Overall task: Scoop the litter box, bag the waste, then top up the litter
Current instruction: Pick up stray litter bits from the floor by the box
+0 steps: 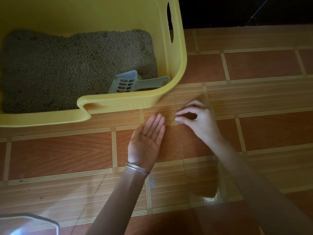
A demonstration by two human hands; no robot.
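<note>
A yellow litter box stands on the floor at the upper left, filled with grey-brown litter. A pale grey slotted scoop lies in its near right corner, handle against the rim. My left hand lies palm up and flat on the floor in front of the box, with a few litter grains on the palm. My right hand hovers just to its right, thumb and forefinger pinched together near the floor; whether a grain is between them is too small to tell.
The floor is orange-brown tile with striped bands, and a few stray grains lie along the box's front edge. A pale, blurred object with a dark rim sits at the bottom left. A dark area lies beyond the floor at the top right.
</note>
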